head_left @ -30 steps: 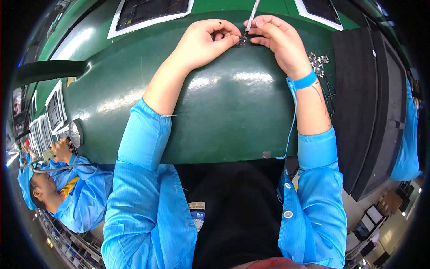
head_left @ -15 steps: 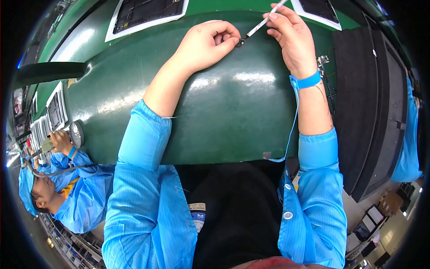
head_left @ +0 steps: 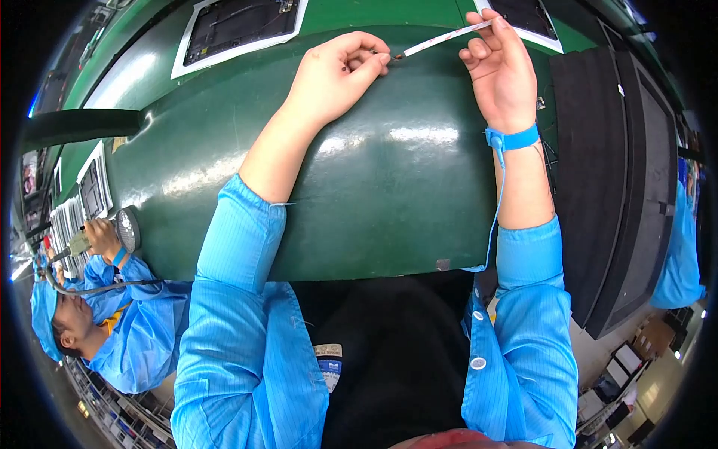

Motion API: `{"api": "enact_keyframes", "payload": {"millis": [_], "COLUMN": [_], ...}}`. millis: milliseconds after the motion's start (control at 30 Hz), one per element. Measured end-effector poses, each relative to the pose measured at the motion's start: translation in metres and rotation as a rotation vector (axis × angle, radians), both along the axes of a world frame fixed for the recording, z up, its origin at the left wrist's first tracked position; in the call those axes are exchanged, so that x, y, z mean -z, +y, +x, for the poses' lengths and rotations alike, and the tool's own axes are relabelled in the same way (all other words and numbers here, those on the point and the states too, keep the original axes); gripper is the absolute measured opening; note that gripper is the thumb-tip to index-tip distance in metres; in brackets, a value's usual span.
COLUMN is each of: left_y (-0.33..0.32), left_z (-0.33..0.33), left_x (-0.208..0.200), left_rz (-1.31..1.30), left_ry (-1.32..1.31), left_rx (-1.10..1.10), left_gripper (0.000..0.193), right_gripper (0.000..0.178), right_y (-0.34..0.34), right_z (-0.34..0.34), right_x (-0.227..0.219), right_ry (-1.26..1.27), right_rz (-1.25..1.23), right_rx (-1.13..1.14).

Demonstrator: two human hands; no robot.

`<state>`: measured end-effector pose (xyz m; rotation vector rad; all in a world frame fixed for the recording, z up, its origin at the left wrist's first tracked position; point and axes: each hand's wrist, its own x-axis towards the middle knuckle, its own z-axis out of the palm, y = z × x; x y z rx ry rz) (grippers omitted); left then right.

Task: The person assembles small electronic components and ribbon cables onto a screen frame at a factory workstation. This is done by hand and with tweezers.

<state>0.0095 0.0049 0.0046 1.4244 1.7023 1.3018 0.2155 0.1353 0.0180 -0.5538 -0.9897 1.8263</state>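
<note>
Near the far side of the green work surface, the fingers of my left hand (head_left: 329,78) are pinched together on a small dark part, mostly hidden by them. My right hand (head_left: 505,82), palm turned in, grips one end of a slim white strip (head_left: 449,37) with faint red marks between thumb and fingertips. From there the strip slants down to the left. Its dark brownish tip (head_left: 399,56) is just beside my left fingertips; whether it touches the part I cannot tell.
Dark panels in white frames lie at the far left (head_left: 243,30) and far right (head_left: 529,19). A black foam-like case (head_left: 598,187) stands on the right, with small parts (head_left: 541,103) beside my right wrist. At left, a co-worker (head_left: 112,322) holds a tool with a round head (head_left: 128,230).
The white strip has tilted flatter, its held end coming down and nearer. My left hand has shifted slightly left and away; the dark part at its fingertips now shows less.
</note>
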Motion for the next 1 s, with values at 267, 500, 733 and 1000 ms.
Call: {"api": "enact_keyframes", "payload": {"millis": [267, 500, 733, 1000], "left_y": [0.002, 0.004, 0.004, 0.002], "left_z": [-0.003, -0.004, -0.005, -0.006], "left_x": [0.000, 0.005, 0.007, -0.002], "left_rz": [0.037, 0.095, 0.075, 0.057], "left_ry": [0.021, -0.194, -0.008, -0.168], "left_rx": [-0.069, -0.034, -0.064, -0.094], "left_gripper": [0.014, 0.013, 0.014, 0.020], "right_gripper": [0.030, 0.030, 0.024, 0.024], "right_y": [0.007, -0.003, -0.009, -0.003], "right_z": [0.005, 0.002, -0.001, 0.021], "right_x": [0.011, 0.006, 0.003, -0.026], "right_ry": [-0.030, -0.125, -0.112, 0.059], "right_rz": [0.078, 0.110, 0.143, 0.224], "right_rx": [-0.109, -0.265, -0.226, -0.308]}}
